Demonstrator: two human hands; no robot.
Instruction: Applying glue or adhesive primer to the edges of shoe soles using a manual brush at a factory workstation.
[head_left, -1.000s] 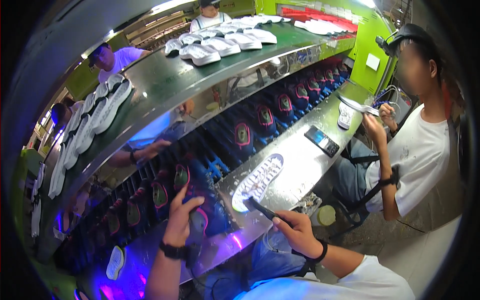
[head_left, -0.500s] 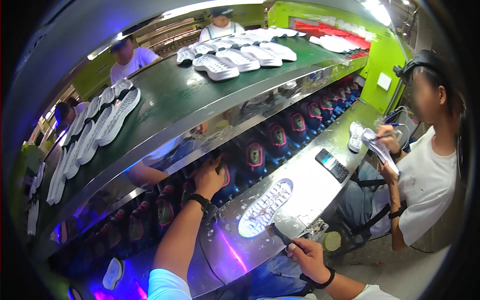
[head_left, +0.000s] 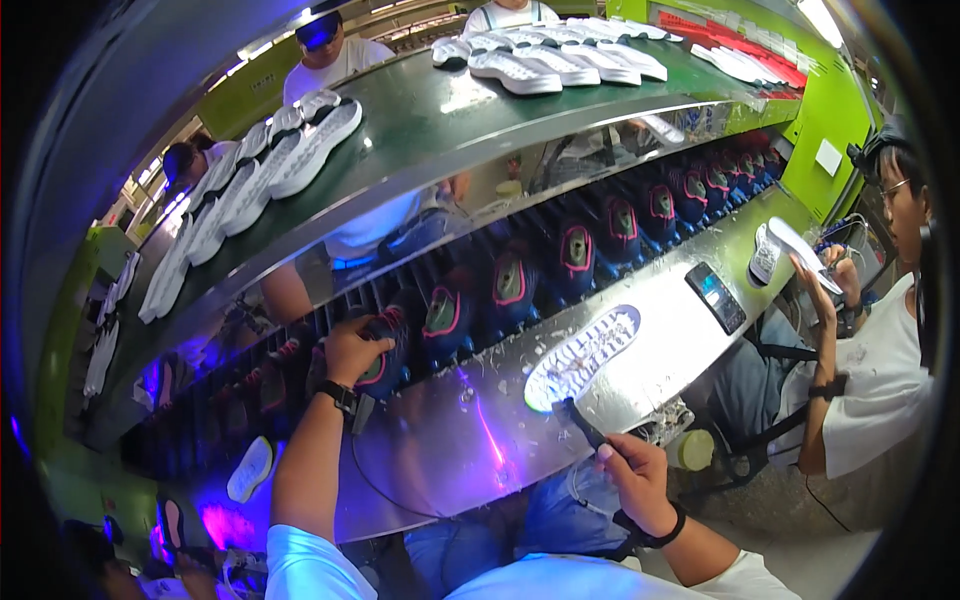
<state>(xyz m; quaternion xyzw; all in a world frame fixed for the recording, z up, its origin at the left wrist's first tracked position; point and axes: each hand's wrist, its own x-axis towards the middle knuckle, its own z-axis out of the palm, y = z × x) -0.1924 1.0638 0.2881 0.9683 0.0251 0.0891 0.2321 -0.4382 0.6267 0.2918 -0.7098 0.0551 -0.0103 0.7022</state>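
My left hand (head_left: 355,350) reaches into the row of dark shoe uppers under the shelf. Its fingers are closed around one dark shoe upper with pink trim (head_left: 393,335), which stands in the row. My right hand (head_left: 638,478) is at the front edge of the metal bench. It grips a brush with a dark handle (head_left: 587,426), whose tip is close to the near end of a white shoe sole (head_left: 585,358). That sole lies flat on the bench, its patterned inner side up.
Several white soles (head_left: 515,70) lie on the green belt (head_left: 400,120) above. A phone (head_left: 715,297) rests on the metal bench (head_left: 480,420). A co-worker (head_left: 880,370) at right holds a sole (head_left: 800,255). Another sole (head_left: 250,470) lies at lower left. A yellowish container (head_left: 692,450) stands beyond my right hand.
The view has shifted, so the bench appears further right and higher. My left hand has moved left along the row to another shoe upper. My right hand still holds the brush by the sole.
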